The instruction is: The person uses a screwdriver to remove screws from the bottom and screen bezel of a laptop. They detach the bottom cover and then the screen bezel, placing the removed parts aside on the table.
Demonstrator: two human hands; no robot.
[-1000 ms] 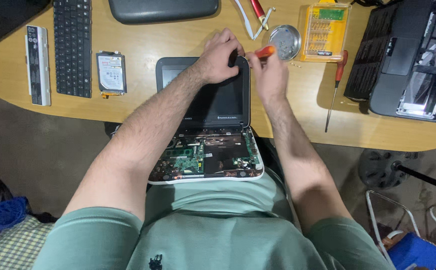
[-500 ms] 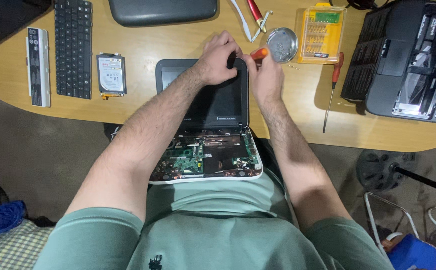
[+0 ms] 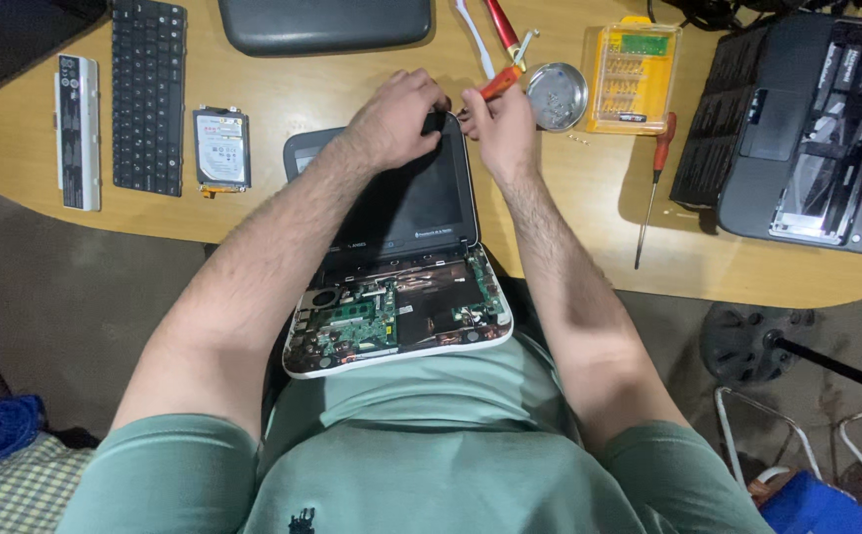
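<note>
Small laptop point(image 3: 396, 267) open on the lap, screen lid leaning out onto the counter point(image 3: 283, 104), bottom half bare with green boards and wires showing. Left hand point(image 3: 396, 119) curled over the top edge of the lid, grip closed on that edge. Right hand point(image 3: 502, 124) just beside it, at the top right corner of the lid, grip tight on a small orange screwdriver point(image 3: 498, 83), tip aimed at that corner; tip itself hidden behind the fingers.

Just past the right grip, a little round metal dish point(image 3: 558, 96) with tiny screws inside. Next to the dish, farther from the grip, a yellow box of screwdriver bits point(image 3: 634, 77). Beyond that, a long screwdriver with a red handle point(image 3: 653, 183) flat on the counter, and well away on the same side, a second dark laptop point(image 3: 797, 124) opened up with its parts showing. Above the grip, a red-handled tool point(image 3: 502, 28) and a white cord point(image 3: 473, 35).

On the far side of the left grip, a silver hard drive point(image 3: 221, 148), then a loose black keyboard point(image 3: 147, 94), then a long white battery point(image 3: 77, 132). Straight ahead of both hands, a dark grey cover point(image 3: 324, 24) flat on the counter.
</note>
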